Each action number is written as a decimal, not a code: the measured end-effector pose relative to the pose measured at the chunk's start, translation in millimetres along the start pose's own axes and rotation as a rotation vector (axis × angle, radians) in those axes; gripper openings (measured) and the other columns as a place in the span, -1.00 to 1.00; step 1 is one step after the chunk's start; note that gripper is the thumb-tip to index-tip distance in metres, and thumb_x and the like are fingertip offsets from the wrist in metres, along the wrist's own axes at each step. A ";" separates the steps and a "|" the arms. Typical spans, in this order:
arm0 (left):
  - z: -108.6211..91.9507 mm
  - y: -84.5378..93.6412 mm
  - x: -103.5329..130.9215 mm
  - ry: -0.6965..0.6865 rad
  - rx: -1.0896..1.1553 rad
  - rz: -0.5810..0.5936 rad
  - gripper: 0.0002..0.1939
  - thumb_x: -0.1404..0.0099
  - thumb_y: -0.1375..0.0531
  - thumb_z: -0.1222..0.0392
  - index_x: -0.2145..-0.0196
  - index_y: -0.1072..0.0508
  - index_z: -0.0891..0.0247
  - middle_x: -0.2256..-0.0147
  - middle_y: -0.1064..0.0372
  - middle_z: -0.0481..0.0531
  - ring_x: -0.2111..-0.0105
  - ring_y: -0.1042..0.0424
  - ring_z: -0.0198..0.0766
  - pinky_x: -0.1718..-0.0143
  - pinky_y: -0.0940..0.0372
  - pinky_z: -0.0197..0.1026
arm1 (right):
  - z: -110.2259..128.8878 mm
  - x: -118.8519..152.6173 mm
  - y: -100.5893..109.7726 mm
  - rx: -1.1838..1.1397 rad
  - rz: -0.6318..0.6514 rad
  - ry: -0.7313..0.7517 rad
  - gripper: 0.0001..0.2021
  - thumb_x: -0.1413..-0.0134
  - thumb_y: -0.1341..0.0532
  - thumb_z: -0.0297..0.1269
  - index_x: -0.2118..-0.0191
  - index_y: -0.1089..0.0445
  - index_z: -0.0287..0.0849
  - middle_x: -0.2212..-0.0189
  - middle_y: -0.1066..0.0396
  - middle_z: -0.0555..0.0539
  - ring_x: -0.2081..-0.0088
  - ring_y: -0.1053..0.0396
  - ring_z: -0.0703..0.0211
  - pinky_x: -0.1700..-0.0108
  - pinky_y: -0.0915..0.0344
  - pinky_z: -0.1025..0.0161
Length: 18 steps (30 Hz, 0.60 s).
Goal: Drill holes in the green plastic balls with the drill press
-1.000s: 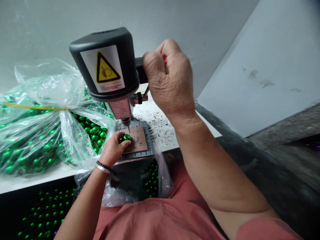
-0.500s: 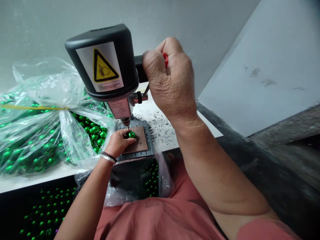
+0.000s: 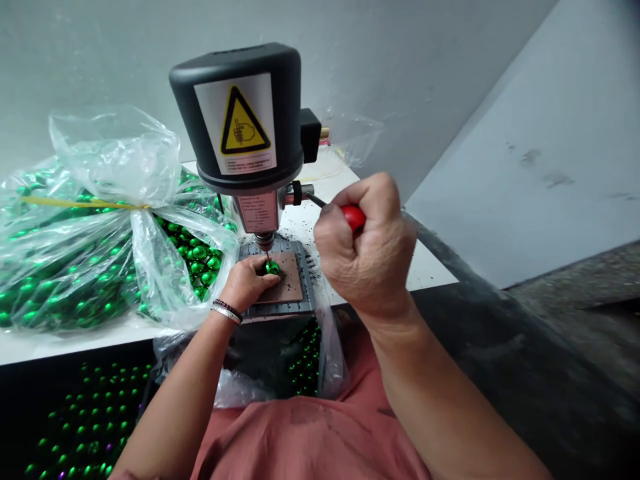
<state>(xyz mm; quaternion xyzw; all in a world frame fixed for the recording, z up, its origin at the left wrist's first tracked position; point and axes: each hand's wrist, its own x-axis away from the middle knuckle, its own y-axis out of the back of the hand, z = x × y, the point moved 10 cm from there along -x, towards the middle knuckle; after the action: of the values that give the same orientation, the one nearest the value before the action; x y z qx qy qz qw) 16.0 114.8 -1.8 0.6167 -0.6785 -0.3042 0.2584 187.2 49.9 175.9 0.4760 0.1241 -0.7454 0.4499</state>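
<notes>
Pinching green ball (image 3: 273,268): left hand (image 3: 246,283) | clenching red knob (image 3: 354,217): right hand (image 3: 371,247) | debris-flecked white table (image 3: 427,268) | grey wall (image 3: 390,60)

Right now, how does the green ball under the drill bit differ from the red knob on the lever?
The green ball is metallic green; the red knob is plain red. The left grip pinches the ball; the right grip wraps around the knob. Both look rounded and glossy.

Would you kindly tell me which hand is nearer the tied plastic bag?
The left hand: just right of the bag, holding a green ball. The right hand is farther off, right of the drill, gripping a red knob.
</notes>
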 end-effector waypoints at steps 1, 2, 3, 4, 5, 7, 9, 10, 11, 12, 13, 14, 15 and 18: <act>-0.6 0.4 0.2 -0.004 -0.004 -0.004 -0.68 -0.04 -0.22 0.15 0.21 -0.49 0.27 0.25 -0.50 0.00 0.26 -0.40 -0.24 0.22 -0.23 -0.29 | -0.2 3.4 0.1 0.013 -0.009 0.016 -0.91 0.00 -0.04 -0.38 0.47 -0.08 -0.13 0.64 -0.02 0.14 0.59 -0.01 0.46 0.50 -0.08 0.38; -0.7 0.6 0.3 -0.004 -0.008 -0.007 -0.67 -0.04 -0.22 0.16 0.20 -0.49 0.27 0.23 -0.49 0.01 0.23 -0.40 -0.23 0.19 -0.23 -0.28 | -0.9 6.6 -0.1 0.020 -0.018 0.027 -0.92 -0.01 -0.03 -0.38 0.46 -0.09 -0.13 0.63 -0.03 0.14 0.59 -0.01 0.46 0.50 -0.09 0.38; -0.3 0.6 0.5 0.000 -0.011 -0.010 -0.67 -0.04 -0.22 0.16 0.19 -0.49 0.27 0.21 -0.49 0.01 0.22 -0.40 -0.22 0.17 -0.23 -0.27 | -2.0 9.5 -0.8 0.024 -0.022 0.034 -0.93 -0.02 -0.03 -0.37 0.44 -0.10 -0.13 0.62 -0.05 0.14 0.59 -0.02 0.46 0.50 -0.09 0.39; 0.6 0.3 0.6 0.007 -0.010 -0.012 -0.65 -0.04 -0.22 0.16 0.17 -0.49 0.26 0.19 -0.48 0.02 0.20 -0.40 -0.22 0.14 -0.23 -0.25 | -3.2 12.1 -1.8 0.027 -0.025 0.041 -0.94 -0.02 -0.03 -0.37 0.43 -0.10 -0.13 0.62 -0.06 0.14 0.59 -0.03 0.47 0.50 -0.10 0.39; 1.7 0.0 0.7 0.015 -0.005 -0.014 -0.64 -0.04 -0.22 0.16 0.15 -0.48 0.26 0.17 -0.47 0.02 0.19 -0.40 -0.21 0.12 -0.23 -0.24 | -3.9 14.7 -2.5 0.028 -0.033 0.051 -0.95 -0.03 -0.03 -0.37 0.42 -0.11 -0.13 0.61 -0.07 0.14 0.60 -0.04 0.47 0.50 -0.11 0.39; 4.1 -0.7 1.0 0.027 0.007 -0.019 -0.60 -0.04 -0.22 0.16 0.12 -0.47 0.26 0.16 -0.47 0.03 0.17 -0.40 -0.20 0.10 -0.23 -0.23 | -5.0 19.2 -3.0 0.032 -0.057 0.071 -0.97 -0.03 -0.03 -0.37 0.40 -0.12 -0.13 0.60 -0.08 0.14 0.60 -0.05 0.47 0.51 -0.11 0.40; 5.7 -1.0 1.5 0.031 0.012 -0.025 -0.60 -0.04 -0.22 0.15 0.12 -0.47 0.25 0.16 -0.46 0.02 0.16 -0.40 -0.19 0.08 -0.22 -0.22 | -6.6 23.0 -2.4 0.034 -0.092 0.074 -0.97 -0.02 -0.05 -0.37 0.40 -0.13 -0.13 0.60 -0.11 0.13 0.59 -0.07 0.45 0.51 -0.13 0.39; 6.0 -1.0 1.8 0.029 0.013 -0.027 -0.61 -0.04 -0.22 0.15 0.14 -0.48 0.24 0.16 -0.46 0.01 0.15 -0.39 -0.19 0.07 -0.22 -0.22 | -7.5 24.5 -2.2 0.029 -0.107 0.070 -0.96 -0.02 -0.05 -0.37 0.39 -0.13 -0.12 0.59 -0.13 0.13 0.58 -0.09 0.44 0.50 -0.14 0.38; 5.9 -1.0 2.1 0.025 0.014 -0.029 -0.64 -0.04 -0.22 0.14 0.15 -0.48 0.22 0.17 -0.46 -0.01 0.15 -0.39 -0.18 0.07 -0.22 -0.22 | -8.4 25.7 -2.4 0.020 -0.119 0.062 -0.96 -0.02 -0.06 -0.37 0.39 -0.14 -0.11 0.58 -0.15 0.12 0.57 -0.11 0.42 0.49 -0.16 0.37; 5.4 -1.1 2.4 0.019 0.020 -0.029 -0.66 -0.05 -0.21 0.14 0.17 -0.49 0.20 0.18 -0.46 -0.02 0.15 -0.39 -0.19 0.07 -0.22 -0.22 | -9.4 26.7 -2.5 0.010 -0.130 0.054 -0.96 -0.02 -0.06 -0.37 0.38 -0.14 -0.11 0.57 -0.18 0.11 0.56 -0.12 0.41 0.48 -0.17 0.36; 4.9 -1.0 2.6 0.014 0.028 -0.029 -0.67 -0.06 -0.20 0.14 0.18 -0.49 0.19 0.18 -0.46 -0.04 0.16 -0.39 -0.20 0.08 -0.23 -0.22 | -10.0 27.6 -2.4 -0.001 -0.142 0.048 -0.96 -0.01 -0.06 -0.37 0.38 -0.15 -0.11 0.56 -0.20 0.10 0.55 -0.14 0.40 0.47 -0.18 0.35; 4.2 -1.0 2.8 0.009 0.037 -0.029 -0.68 -0.06 -0.20 0.15 0.18 -0.49 0.18 0.19 -0.46 -0.05 0.17 -0.39 -0.21 0.09 -0.23 -0.22 | -10.5 28.6 -2.3 -0.011 -0.155 0.046 -0.96 -0.01 -0.07 -0.37 0.38 -0.15 -0.11 0.55 -0.21 0.09 0.54 -0.16 0.39 0.46 -0.18 0.35; 3.3 -1.0 3.0 0.003 0.042 -0.027 -0.67 -0.06 -0.19 0.16 0.17 -0.49 0.17 0.20 -0.46 -0.05 0.18 -0.39 -0.21 0.10 -0.23 -0.22 | -11.1 30.0 -2.1 -0.019 -0.169 0.045 -0.96 -0.01 -0.07 -0.37 0.37 -0.16 -0.11 0.55 -0.21 0.08 0.53 -0.17 0.39 0.46 -0.19 0.35; 0.9 -1.4 3.0 -0.013 0.030 -0.023 -0.65 -0.07 -0.19 0.17 0.14 -0.48 0.20 0.18 -0.46 -0.01 0.17 -0.39 -0.20 0.09 -0.23 -0.22 | -16.1 38.3 -3.5 -0.037 -0.198 0.045 -0.96 -0.01 -0.08 -0.38 0.36 -0.18 -0.10 0.54 -0.22 0.07 0.52 -0.19 0.38 0.45 -0.20 0.34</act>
<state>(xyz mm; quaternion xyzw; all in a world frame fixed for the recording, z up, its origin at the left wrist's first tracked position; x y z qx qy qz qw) 16.0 111.8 -3.6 0.6262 -0.6776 -0.3008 0.2414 188.6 40.6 135.3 0.4697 0.1945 -0.7729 0.3797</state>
